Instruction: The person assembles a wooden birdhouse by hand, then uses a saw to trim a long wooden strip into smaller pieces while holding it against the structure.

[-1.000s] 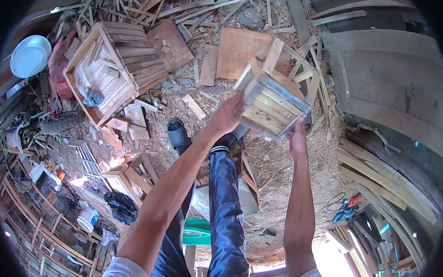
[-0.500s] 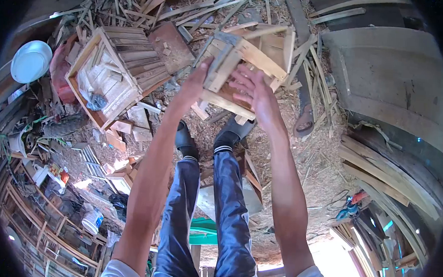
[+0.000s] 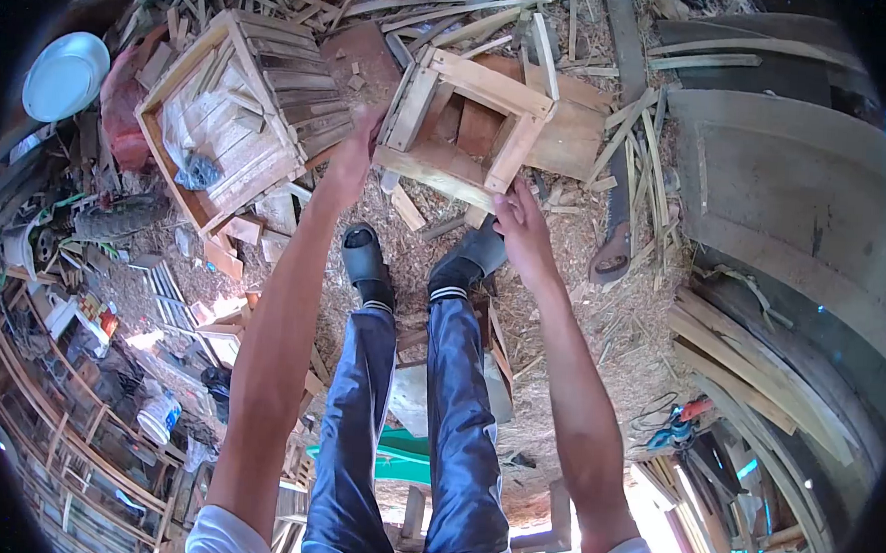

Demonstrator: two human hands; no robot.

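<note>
A small box-like wooden frame (image 3: 488, 84) of pale boards is in front of my feet, its square opening facing up towards me. My left hand (image 3: 349, 163) is at its left side, the fingers blurred and partly hidden along the edge. At the lower right corner, my right hand (image 3: 525, 236) grips the end of the front rail with thumb and fingers. A brown panel shows inside the opening. Behind the frame's right side lies a flat wooden board (image 3: 567, 143).
A slatted wooden crate (image 3: 262, 92) with scraps in it stands left. A handsaw (image 3: 613, 247) lies to the right among offcuts. Large grey panels (image 3: 783, 184) lean at the right, above stacked planks (image 3: 749, 368). A white basin (image 3: 66, 77) is far left.
The wooden frame has turned so its opening faces me more. My right hand has moved from over the opening down to the lower right corner; my left hand has shifted left and slightly up.
</note>
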